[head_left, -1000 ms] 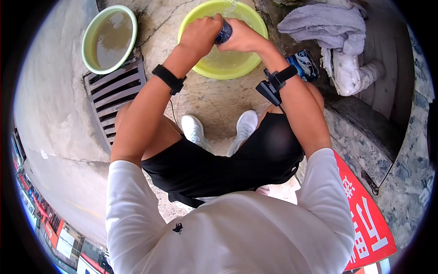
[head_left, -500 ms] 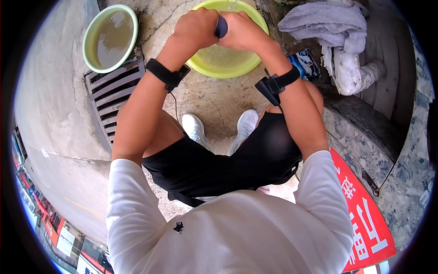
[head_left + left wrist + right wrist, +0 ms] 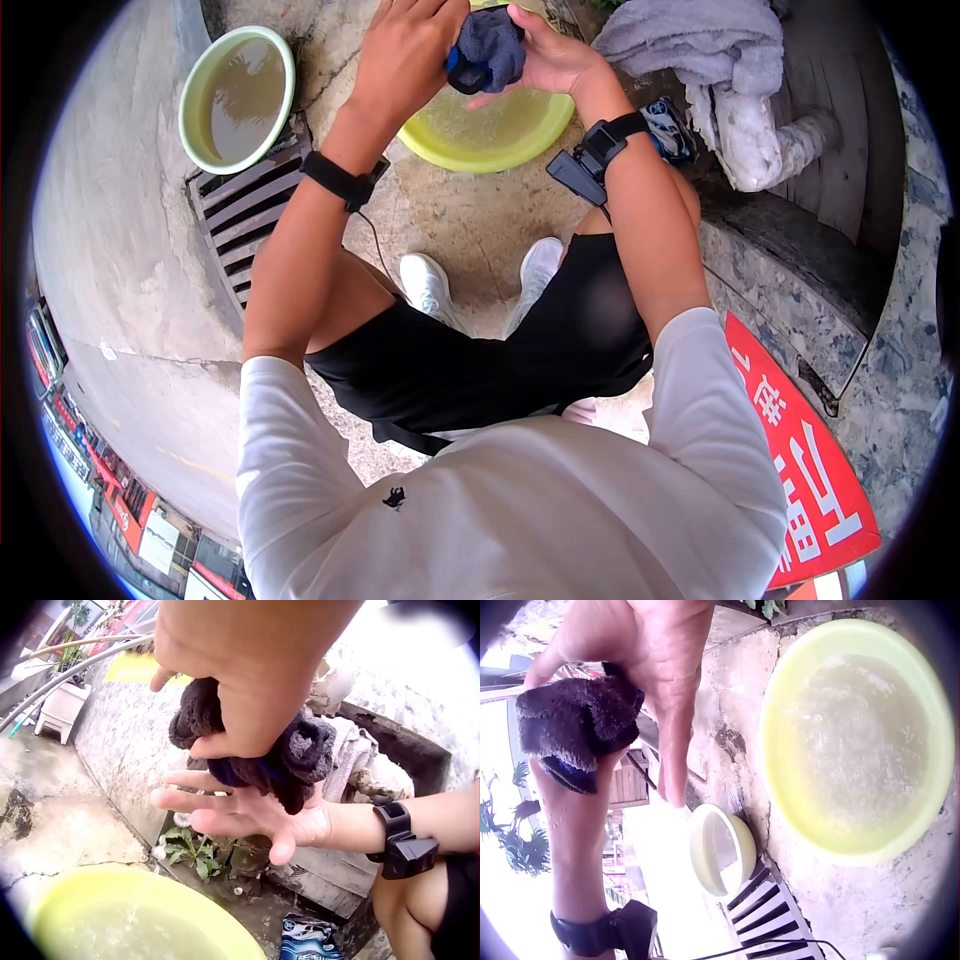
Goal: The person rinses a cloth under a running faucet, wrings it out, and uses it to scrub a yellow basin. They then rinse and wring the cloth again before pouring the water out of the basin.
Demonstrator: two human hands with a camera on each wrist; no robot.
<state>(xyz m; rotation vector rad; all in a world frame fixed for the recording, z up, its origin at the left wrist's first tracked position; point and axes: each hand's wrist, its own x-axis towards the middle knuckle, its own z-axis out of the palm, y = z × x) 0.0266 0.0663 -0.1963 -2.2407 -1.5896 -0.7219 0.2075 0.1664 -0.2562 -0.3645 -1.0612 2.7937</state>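
Note:
A dark grey plush cloth (image 3: pixel 492 48) with a blue edge is bunched up above the yellow-green basin (image 3: pixel 490 152). My left hand (image 3: pixel 405 55) grips it from the left; the left wrist view shows the thumb and fingers curled around the folded cloth (image 3: pixel 309 750). My right hand (image 3: pixel 552 62) is beside and under the bundle. Its fingers are spread and straight in the left wrist view, palm toward the cloth. Wet skin shows on the right hand (image 3: pixel 656 656) in the right wrist view. Cloudy, rippled water (image 3: pixel 851 742) fills the basin.
A pale green basin (image 3: pixel 187 110) of murky water stands at the left, by a metal drain grate (image 3: pixel 240 215). To the right lie a grey towel (image 3: pixel 690 45) and a blue packet (image 3: pixel 668 130). A red sign (image 3: pixel 800 460) leans near my right side.
Both hands were clenched close together around the cloth. Now the right hand has loosened and its fingers have spread. The bundle shows more fully, and the left hand has moved slightly left.

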